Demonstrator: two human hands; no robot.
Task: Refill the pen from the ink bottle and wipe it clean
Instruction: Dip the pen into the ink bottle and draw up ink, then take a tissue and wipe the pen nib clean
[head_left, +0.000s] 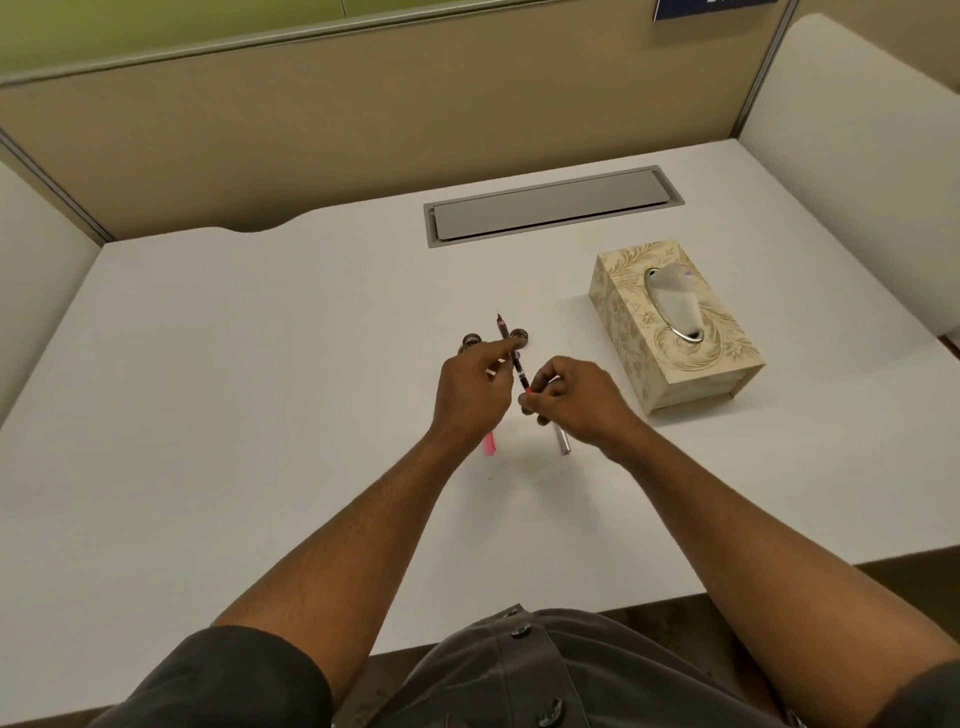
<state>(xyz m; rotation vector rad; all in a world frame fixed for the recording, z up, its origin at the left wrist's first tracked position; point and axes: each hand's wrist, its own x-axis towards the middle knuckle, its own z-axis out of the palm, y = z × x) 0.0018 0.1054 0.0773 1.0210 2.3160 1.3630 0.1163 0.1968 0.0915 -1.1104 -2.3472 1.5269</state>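
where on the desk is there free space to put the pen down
Free: the wide stretch left of the left hand, and the near strip. Crowded: the middle, around both hands, the ink bottles and the tissue box.

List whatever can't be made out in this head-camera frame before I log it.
- Two small dark round items beyond the hands: too small to tell bottle from cap, partly behind the left hand.
- Pink piece: upper part hidden under the left hand.
- Silver piece: upper part hidden under the right hand.
- Pen insert: lower end buried in the right fingers; ink level unreadable.
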